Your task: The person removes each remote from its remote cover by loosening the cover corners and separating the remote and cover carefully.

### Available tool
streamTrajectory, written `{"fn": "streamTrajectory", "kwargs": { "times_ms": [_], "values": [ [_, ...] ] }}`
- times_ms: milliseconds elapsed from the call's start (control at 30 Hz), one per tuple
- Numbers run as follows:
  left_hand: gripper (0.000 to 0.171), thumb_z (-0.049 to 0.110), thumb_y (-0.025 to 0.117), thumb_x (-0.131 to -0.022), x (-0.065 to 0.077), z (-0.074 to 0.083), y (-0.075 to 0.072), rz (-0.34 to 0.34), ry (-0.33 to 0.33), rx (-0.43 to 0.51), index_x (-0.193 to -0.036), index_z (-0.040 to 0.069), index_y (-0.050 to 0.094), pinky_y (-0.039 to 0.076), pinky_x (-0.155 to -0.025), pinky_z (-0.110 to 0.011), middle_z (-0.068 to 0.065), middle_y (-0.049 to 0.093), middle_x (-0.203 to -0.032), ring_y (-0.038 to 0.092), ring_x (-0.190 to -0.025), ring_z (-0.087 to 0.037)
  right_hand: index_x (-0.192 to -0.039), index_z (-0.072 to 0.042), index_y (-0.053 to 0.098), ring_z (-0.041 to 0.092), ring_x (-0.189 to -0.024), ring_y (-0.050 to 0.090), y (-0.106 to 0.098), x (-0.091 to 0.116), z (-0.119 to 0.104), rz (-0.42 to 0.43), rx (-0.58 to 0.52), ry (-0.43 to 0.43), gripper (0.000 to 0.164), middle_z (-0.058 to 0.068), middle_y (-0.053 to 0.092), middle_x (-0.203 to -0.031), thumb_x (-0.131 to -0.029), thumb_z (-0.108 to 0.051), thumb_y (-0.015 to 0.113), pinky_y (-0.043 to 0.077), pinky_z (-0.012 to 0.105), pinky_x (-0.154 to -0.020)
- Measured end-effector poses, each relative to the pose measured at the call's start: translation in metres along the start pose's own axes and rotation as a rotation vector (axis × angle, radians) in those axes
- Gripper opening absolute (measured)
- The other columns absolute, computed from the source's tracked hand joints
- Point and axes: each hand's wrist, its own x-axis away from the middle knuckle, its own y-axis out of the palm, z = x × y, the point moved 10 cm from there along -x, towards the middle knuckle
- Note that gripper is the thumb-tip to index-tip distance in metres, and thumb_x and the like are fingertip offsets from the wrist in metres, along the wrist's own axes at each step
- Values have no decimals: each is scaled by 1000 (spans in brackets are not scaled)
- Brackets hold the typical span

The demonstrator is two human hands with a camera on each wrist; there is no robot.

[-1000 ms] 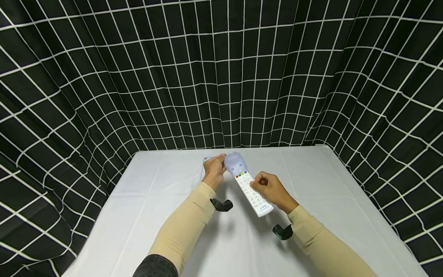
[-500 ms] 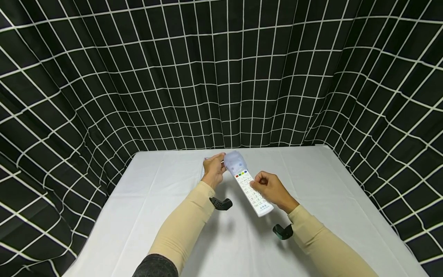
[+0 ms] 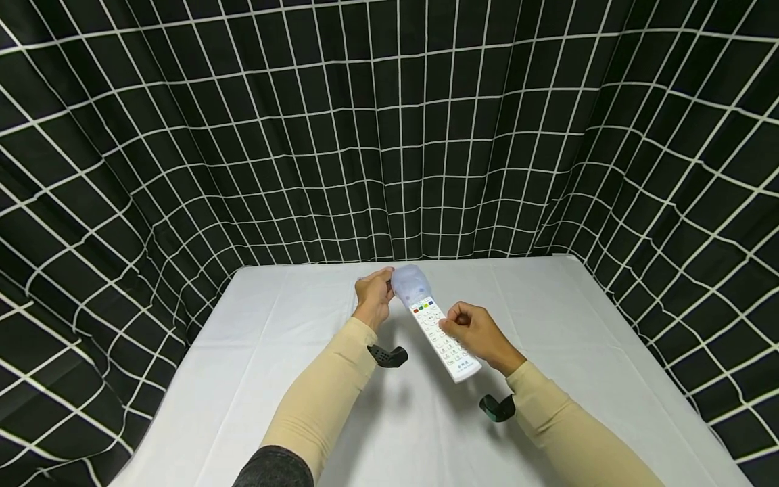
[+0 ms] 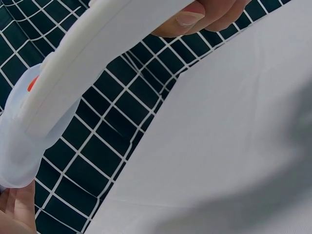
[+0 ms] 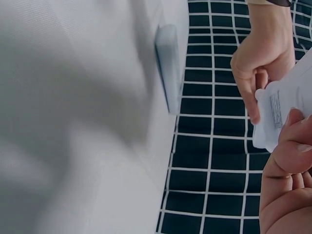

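Note:
A white remote control [image 3: 433, 331] with rows of buttons is held tilted above the table. Its far end sits inside a translucent bluish cover [image 3: 410, 284], while most of the button face is bare. My left hand [image 3: 374, 296] pinches the side of the cover near its far end; in the left wrist view, the fingers [image 4: 22, 204] show just below the cover. Further down, my right hand [image 3: 481, 335] grips the remote by its right edge, thumb over the buttons. In the right wrist view, the right fingers [image 5: 292, 151] lie against the remote's underside, close to the cover.
A flat, pale bluish object [image 5: 168, 68] lies on the white table [image 3: 292, 304] in the right wrist view; the left hand mostly hides it in the head view. Black grid curtains [image 3: 328, 135] hang behind and on both sides. Dark cameras [image 3: 389, 356] jut from the wrists.
My left hand and the covered end of the remote have shifted slightly left and away. The right hand keeps its place, and both grips look the same.

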Motion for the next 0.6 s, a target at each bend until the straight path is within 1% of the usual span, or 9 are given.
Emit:
{"fn": "streamTrajectory", "kwargs": {
  "times_ms": [167,233,433,600],
  "values": [
    [22,-4,61,-91,0,1,-4,21,10,15,-111,-13,64,55,-72,-28,-16,66,-91,65,-76,-17,-83,2,55,19,-61,55,0,1,0,-12,-3,14,15,8,57,-69,-91,-4,66,47,26,-51],
    [20,-4,61,-90,-1,1,-6,32,15,22,-109,-13,65,55,-71,-27,-16,66,-91,65,-76,-17,-82,2,55,19,-61,54,1,3,-5,-21,-2,13,14,8,57,-69,-90,-1,65,47,25,-52],
    [19,-3,60,-92,-2,2,-6,37,21,10,-107,-12,66,53,-66,-24,-14,66,-90,63,-73,-15,-81,3,53,18,-61,54,5,13,-29,-41,7,-2,13,8,56,-70,-90,2,63,47,25,-53],
    [18,-4,60,-91,-3,4,-6,51,28,10,-105,-13,67,51,-59,-21,-13,65,-85,60,-67,-12,-82,3,53,18,-61,54,6,15,-33,-49,2,-3,13,9,57,-70,-90,2,63,48,25,-52]
  ]
}}
